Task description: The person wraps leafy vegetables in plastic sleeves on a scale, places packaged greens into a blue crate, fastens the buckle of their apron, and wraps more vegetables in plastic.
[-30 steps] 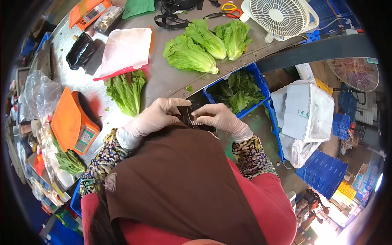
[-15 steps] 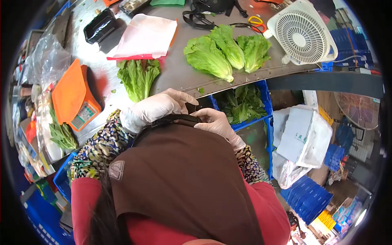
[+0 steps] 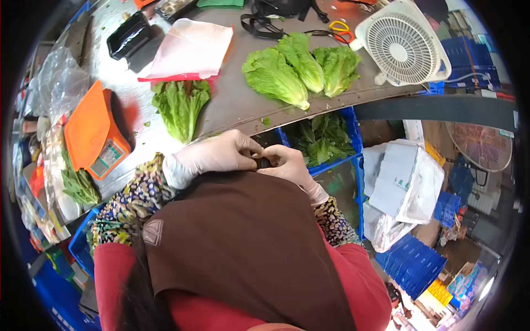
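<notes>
Both my hands wear whitish gloves and meet in front of my body, at the edge of the brown apron (image 3: 237,220). My left hand (image 3: 218,155) is closed, its fingertips pinched close to those of my right. The fingers of my right hand (image 3: 290,165) are bent in a pinch too. A small dark piece of a black strap (image 3: 264,163) shows between them; the gloves and apron hide the rest. Just beyond my left hand, a leafy green lettuce (image 3: 181,110) lies on the metal table (image 3: 229,118).
Several lettuces (image 3: 276,77) lie near a white box fan (image 3: 398,47). An orange scale (image 3: 96,132) stands at left, near a pinkish-white sheet (image 3: 190,48) and a black tray (image 3: 129,36). Below the table edge at right, a blue crate (image 3: 356,132) holds leaves.
My hands have drawn together until the fingertips meet. My left index finger, stretched out before, is now bent in. Less of the black strap shows. The whole view has shifted slightly.
</notes>
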Action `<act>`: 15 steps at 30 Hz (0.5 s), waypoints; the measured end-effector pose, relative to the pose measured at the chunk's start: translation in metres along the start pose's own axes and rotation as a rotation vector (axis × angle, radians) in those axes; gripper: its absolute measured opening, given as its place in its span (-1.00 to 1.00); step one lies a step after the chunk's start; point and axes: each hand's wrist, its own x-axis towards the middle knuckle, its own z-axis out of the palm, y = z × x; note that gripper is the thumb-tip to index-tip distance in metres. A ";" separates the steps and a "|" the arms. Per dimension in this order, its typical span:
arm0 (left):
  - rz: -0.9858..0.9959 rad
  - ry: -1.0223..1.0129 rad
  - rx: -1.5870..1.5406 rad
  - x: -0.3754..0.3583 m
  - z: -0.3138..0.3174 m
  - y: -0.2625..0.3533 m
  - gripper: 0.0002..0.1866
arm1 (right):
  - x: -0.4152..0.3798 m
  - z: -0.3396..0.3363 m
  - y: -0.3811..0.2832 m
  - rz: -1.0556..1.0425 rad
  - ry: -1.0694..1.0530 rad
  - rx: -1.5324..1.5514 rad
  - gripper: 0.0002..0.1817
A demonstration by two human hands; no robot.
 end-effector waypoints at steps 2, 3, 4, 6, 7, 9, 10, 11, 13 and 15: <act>0.116 0.076 0.176 0.000 0.006 0.003 -0.66 | 0.000 -0.001 -0.003 0.005 0.021 -0.025 -0.60; 0.103 0.077 0.347 -0.004 0.004 0.012 -0.62 | 0.000 -0.002 -0.003 0.014 0.022 -0.048 -0.60; 0.101 0.067 0.352 -0.006 0.005 0.014 -0.62 | 0.001 -0.004 -0.002 0.012 0.035 -0.153 -0.61; 0.138 0.049 0.490 -0.009 0.003 0.014 -0.57 | 0.003 -0.008 0.000 0.012 0.046 -0.196 -0.60; 0.160 0.009 0.467 -0.010 -0.001 0.008 -0.54 | 0.003 -0.009 0.002 0.017 0.052 -0.249 -0.60; 0.166 0.006 0.486 -0.011 -0.005 0.003 -0.54 | 0.003 -0.008 -0.001 0.041 0.063 -0.157 -0.62; 0.177 0.017 0.504 -0.011 -0.006 0.003 -0.55 | 0.004 -0.007 -0.002 0.062 0.066 -0.077 -0.64; 0.174 0.016 0.506 -0.010 -0.007 0.003 -0.55 | 0.005 -0.009 -0.001 0.061 0.064 -0.073 -0.64; 0.184 -0.023 0.450 -0.008 -0.009 0.003 -0.55 | 0.006 -0.015 0.004 0.108 0.025 0.007 -0.65; 0.207 -0.045 0.480 -0.004 -0.011 0.002 -0.57 | 0.007 -0.015 0.002 0.125 0.021 0.043 -0.66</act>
